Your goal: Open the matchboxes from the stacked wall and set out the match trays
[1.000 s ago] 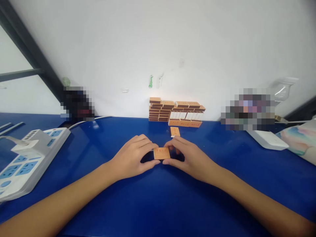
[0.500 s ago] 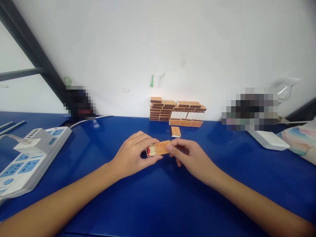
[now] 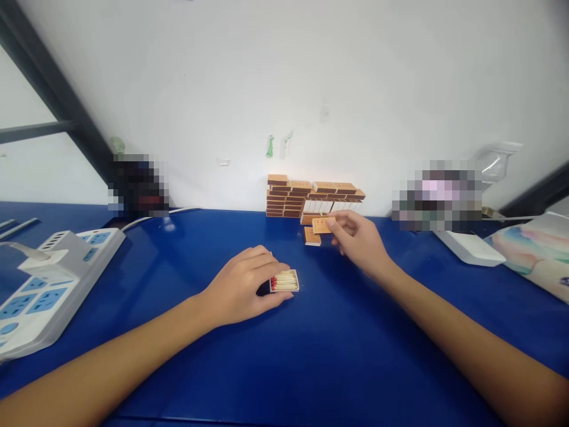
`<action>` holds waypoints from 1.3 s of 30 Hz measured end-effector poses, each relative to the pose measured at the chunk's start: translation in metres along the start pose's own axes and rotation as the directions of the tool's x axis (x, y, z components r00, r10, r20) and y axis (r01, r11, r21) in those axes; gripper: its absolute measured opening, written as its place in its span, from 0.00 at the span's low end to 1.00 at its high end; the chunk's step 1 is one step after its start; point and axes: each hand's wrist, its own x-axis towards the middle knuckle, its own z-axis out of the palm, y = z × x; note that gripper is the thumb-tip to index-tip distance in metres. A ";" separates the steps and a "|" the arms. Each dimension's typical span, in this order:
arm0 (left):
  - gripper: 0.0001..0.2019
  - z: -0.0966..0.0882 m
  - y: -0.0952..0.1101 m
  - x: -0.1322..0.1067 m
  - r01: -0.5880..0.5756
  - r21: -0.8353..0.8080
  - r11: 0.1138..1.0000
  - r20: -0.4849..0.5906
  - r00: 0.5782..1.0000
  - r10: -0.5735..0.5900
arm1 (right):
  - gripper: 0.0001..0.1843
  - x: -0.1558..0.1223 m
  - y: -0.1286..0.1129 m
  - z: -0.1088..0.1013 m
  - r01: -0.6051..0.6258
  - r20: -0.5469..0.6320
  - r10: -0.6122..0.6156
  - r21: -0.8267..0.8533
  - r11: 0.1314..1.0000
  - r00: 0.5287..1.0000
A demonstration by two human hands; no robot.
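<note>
"Head view: what's changed?"

"The matchbox sleeve (image 3: pixel 320 225) has come off, pinched in the right hand (image 3: pixel 358 237) toward the far edge of the table (image 3: pixel 213 379)."

"And the left hand (image 3: pixel 244 281)?"

"Clasping the tray (image 3: pixel 297 281) farther from that edge, matches (image 3: pixel 285 280) now bare."

We see a glossy blue surface (image 3: pixel 267 367) bearing a power strip (image 3: pixel 56 301), stacked matchboxes (image 3: pixel 306 194), one separate matchbox (image 3: pixel 312 237) and a flat white box (image 3: pixel 471 248).

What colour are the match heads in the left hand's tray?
The match heads are red, best seen in the head view.
</note>
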 end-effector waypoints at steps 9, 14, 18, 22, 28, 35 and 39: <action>0.16 0.002 0.001 0.000 0.004 -0.009 1.000 0.038 0.999 -0.003 | 0.25 -0.003 0.000 0.014 -0.045 -0.145 -0.026 -0.465 0.884 0.989; 0.16 0.004 0.001 0.000 0.012 -0.006 1.000 0.051 0.999 -0.012 | 0.38 -0.014 -0.004 0.022 -0.013 -0.028 -0.006 -0.628 0.778 1.000; 0.16 0.005 0.001 -0.001 0.014 -0.021 1.000 0.073 0.997 -0.012 | 0.29 -0.011 -0.007 0.031 0.033 -0.005 -0.050 -0.691 0.722 0.999; 0.17 0.005 0.001 -0.002 0.007 -0.023 1.000 0.065 0.998 -0.006 | 0.15 -0.003 -0.004 0.017 0.085 0.078 -0.041 -0.701 0.709 0.996; 0.16 0.002 0.003 0.000 0.010 -0.018 1.000 0.097 0.995 -0.009 | 0.18 0.008 0.005 -0.042 0.246 0.285 -0.075 -0.634 0.733 0.956; 0.15 0.003 0.004 -0.001 0.005 -0.064 0.998 0.143 0.990 0.005 | 0.21 0.013 0.000 -0.030 0.321 0.255 -0.204 -0.613 0.722 0.945; 0.15 0.003 0.004 -0.001 0.024 -0.060 0.998 0.154 0.988 -0.014 | 0.20 0.010 0.008 -0.012 0.365 0.282 -0.233 -0.683 0.633 0.931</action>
